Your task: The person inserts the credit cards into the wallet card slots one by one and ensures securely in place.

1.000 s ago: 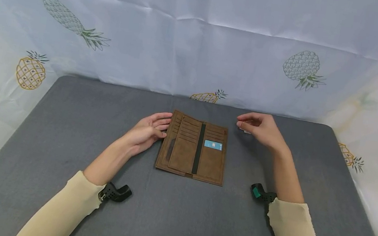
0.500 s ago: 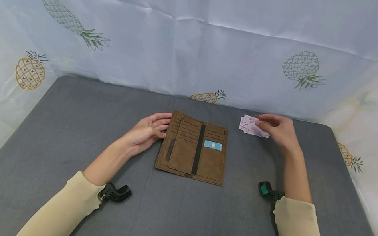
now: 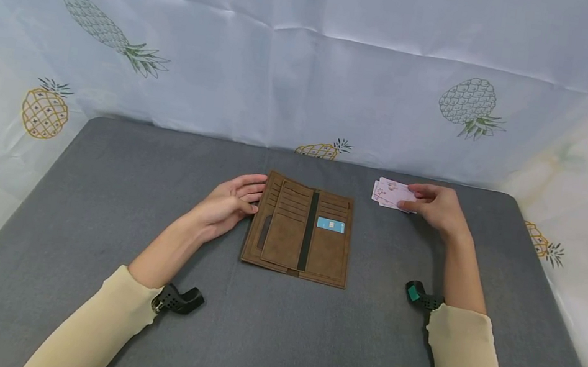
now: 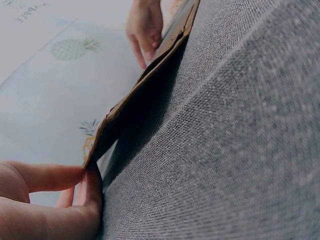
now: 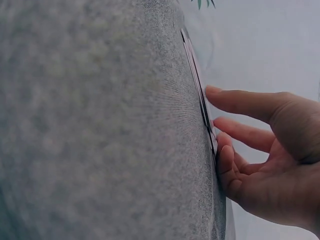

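A brown bifold wallet (image 3: pixel 287 233) lies spread on the grey table, a blue card (image 3: pixel 331 225) in one of its right-hand slots. My left hand (image 3: pixel 229 206) pinches its left edge; in the left wrist view that edge is raised off the cloth between thumb and fingers (image 4: pixel 90 200). Right of the wallet lies a small stack of pink patterned cards (image 3: pixel 391 192). My right hand (image 3: pixel 437 207) touches the stack's right end, and in the right wrist view thumb and forefinger rest spread at the upper face of the cards (image 5: pixel 197 82).
Black wrist-camera mounts (image 3: pixel 182 299) stick out inward from both sleeves. A pineapple-print curtain (image 3: pixel 297 83) hangs behind the grey table (image 3: pixel 272 337) and along its sides.
My right hand has moved right, uncovering the pink cards, and has then come down slightly at their right end. The left hand and wallet stay in place.
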Demonstrator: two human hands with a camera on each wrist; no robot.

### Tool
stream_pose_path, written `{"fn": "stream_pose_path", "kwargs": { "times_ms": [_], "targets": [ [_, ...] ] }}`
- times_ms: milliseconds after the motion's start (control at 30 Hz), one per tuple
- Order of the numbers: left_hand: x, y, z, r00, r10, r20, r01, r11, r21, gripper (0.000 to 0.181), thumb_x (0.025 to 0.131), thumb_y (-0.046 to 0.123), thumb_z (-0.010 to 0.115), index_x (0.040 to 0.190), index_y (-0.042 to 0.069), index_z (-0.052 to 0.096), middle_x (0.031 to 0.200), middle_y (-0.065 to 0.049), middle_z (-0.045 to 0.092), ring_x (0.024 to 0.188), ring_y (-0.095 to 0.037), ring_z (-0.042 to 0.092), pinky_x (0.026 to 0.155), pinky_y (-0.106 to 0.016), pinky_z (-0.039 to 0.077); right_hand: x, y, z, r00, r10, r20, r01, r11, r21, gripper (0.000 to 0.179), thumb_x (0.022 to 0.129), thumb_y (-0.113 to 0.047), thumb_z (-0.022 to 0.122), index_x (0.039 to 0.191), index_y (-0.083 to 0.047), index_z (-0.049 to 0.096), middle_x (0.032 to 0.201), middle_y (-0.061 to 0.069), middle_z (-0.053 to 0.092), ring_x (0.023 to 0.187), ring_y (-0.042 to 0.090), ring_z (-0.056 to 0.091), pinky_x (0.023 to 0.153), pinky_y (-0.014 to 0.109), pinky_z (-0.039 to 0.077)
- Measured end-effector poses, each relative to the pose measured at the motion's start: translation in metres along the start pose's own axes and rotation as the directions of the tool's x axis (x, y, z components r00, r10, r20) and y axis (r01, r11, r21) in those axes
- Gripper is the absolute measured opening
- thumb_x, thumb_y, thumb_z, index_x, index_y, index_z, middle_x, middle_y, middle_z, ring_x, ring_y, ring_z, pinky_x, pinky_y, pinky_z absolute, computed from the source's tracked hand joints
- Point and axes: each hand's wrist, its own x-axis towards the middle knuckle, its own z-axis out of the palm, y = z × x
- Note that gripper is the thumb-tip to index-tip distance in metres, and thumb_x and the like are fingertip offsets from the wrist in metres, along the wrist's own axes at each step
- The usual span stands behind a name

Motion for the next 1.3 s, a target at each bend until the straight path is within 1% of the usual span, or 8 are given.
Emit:
{"fn": "stream_pose_path", "kwargs": {
  "times_ms": [200, 367, 567, 733, 933, 1033, 1133, 1300],
  "targets": [
    [0.001, 0.0, -0.001, 1.0, 0.007, 0.004, -0.007, 1.0, -0.005, 0.083, 0.097, -0.022, 0.045, 0.172, 0.008, 0.025, 0.18, -0.015, 0.026, 0.169, -0.028, 0.024, 0.101, -0.022, 0.048, 0.001, 0.002, 0.001, 1.0, -0.004, -0.016, 0.004, 1.0, -0.031, 0.061, 0.097, -0.028, 0.084, 0.146, 0.003, 0.064, 0.129, 0.017, 0.059, 0.099, 0.016, 0.053, 0.076, 0.017, 0.045],
    [0.001, 0.0, -0.001, 1.0, 0.006, 0.004, -0.006, 1.0, -0.001, 0.083, 0.098, -0.022, 0.044, 0.173, 0.008, 0.024, 0.18, -0.015, 0.026, 0.169, -0.028, 0.025, 0.103, -0.023, 0.048, 0.002, 0.003, 0.002, 1.0, 0.007, -0.004, -0.008, 0.998, -0.063, 0.061, 0.096, -0.029, 0.085, 0.143, 0.004, 0.064, 0.123, 0.014, 0.058, 0.098, 0.02, 0.05, 0.076, 0.023, 0.044],
    [0.001, 0.0, 0.0, 1.0, 0.001, -0.001, -0.001, 1.0, 0.0, 0.082, 0.098, -0.022, 0.044, 0.172, 0.008, 0.025, 0.18, -0.014, 0.025, 0.169, -0.027, 0.024, 0.104, -0.024, 0.045, 0.001, 0.001, 0.002, 1.0, 0.004, 0.011, -0.002, 0.996, -0.093, 0.065, 0.095, -0.028, 0.085, 0.141, 0.008, 0.056, 0.115, 0.015, 0.056, 0.097, 0.023, 0.049, 0.076, 0.028, 0.043],
    [0.001, 0.0, 0.0, 1.0, 0.0, 0.002, 0.0, 1.0, 0.004, 0.082, 0.099, -0.021, 0.044, 0.173, 0.008, 0.025, 0.18, -0.014, 0.025, 0.169, -0.027, 0.024, 0.105, -0.024, 0.045, 0.002, 0.003, 0.002, 0.999, -0.044, -0.009, 0.043, 0.995, -0.095, 0.064, 0.096, -0.024, 0.084, 0.139, 0.009, 0.051, 0.103, 0.01, 0.06, 0.087, 0.02, 0.05, 0.071, 0.029, 0.042],
    [0.0, 0.0, 0.0, 1.0, 0.001, 0.005, -0.001, 1.0, 0.003, 0.082, 0.099, -0.021, 0.044, 0.173, 0.008, 0.024, 0.18, -0.014, 0.026, 0.169, -0.027, 0.024, 0.108, -0.025, 0.043, 0.001, 0.003, -0.004, 0.993, -0.12, -0.017, 0.119, 0.99, -0.075, 0.05, 0.099, -0.013, 0.079, 0.137, 0.007, 0.053, 0.087, 0.001, 0.065, 0.072, 0.008, 0.05, 0.064, 0.028, 0.04],
    [0.0, 0.0, 0.0, 1.0, -0.002, -0.001, 0.002, 1.0, 0.002, 0.082, 0.099, -0.021, 0.045, 0.173, 0.009, 0.025, 0.18, -0.014, 0.026, 0.169, -0.027, 0.025, 0.107, -0.025, 0.044, 0.0, 0.0, -0.007, 0.988, -0.15, -0.029, 0.148, 0.988, -0.054, 0.047, 0.1, -0.01, 0.076, 0.139, 0.005, 0.055, 0.088, 0.003, 0.069, 0.069, 0.006, 0.051, 0.063, 0.028, 0.04],
    [0.001, 0.001, 0.0, 1.0, -0.004, -0.004, 0.004, 1.0, 0.0, 0.082, 0.099, -0.021, 0.044, 0.172, 0.009, 0.026, 0.18, -0.014, 0.027, 0.169, -0.027, 0.025, 0.107, -0.025, 0.044, -0.001, -0.003, -0.008, 0.989, -0.146, -0.027, 0.145, 0.989, -0.018, 0.049, 0.102, -0.013, 0.075, 0.145, 0.001, 0.055, 0.096, 0.003, 0.07, 0.073, 0.005, 0.054, 0.064, 0.028, 0.044],
    [0.001, 0.001, 0.0, 1.0, -0.006, -0.001, 0.006, 1.0, -0.001, 0.082, 0.099, -0.021, 0.044, 0.172, 0.009, 0.025, 0.18, -0.014, 0.027, 0.169, -0.027, 0.025, 0.107, -0.025, 0.044, -0.003, -0.007, -0.006, 0.991, -0.135, -0.014, 0.136, 0.987, 0.082, 0.054, 0.104, -0.019, 0.073, 0.151, -0.004, 0.05, 0.097, -0.007, 0.07, 0.077, 0.006, 0.054, 0.066, 0.028, 0.046]
  ]
}}
